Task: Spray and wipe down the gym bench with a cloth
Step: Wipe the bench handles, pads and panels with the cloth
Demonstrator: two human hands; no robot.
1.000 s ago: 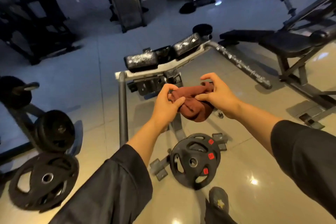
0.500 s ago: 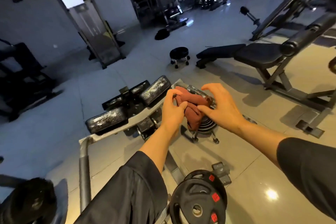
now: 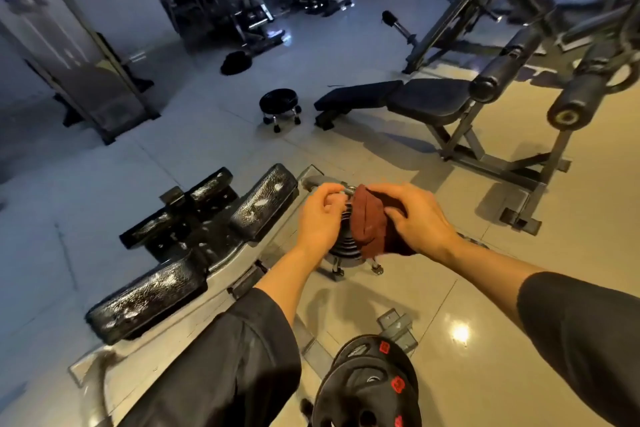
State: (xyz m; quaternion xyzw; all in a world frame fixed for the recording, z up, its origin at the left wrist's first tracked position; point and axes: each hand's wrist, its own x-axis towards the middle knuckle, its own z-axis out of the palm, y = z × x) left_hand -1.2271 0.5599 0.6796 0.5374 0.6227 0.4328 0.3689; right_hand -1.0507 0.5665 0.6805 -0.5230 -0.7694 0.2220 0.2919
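Both hands have parted slightly since before — the left hand (image 3: 320, 218) now curls loose beside the folded rust-red cloth (image 3: 369, 224). Right hand (image 3: 420, 218) grips it above the black padded gym bench (image 3: 263, 206).

Both arms wear loose, dark charcoal fabric sleeves, the left sleeve (image 3: 221, 367) and the right sleeve (image 3: 581, 336) ending partway along the forearm, leaving wrists and hands bare.

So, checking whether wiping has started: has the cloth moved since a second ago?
Yes. The cloth, held by the right hand, was in front of the bench's end pad; now it is past that pad's right side, not touching it.
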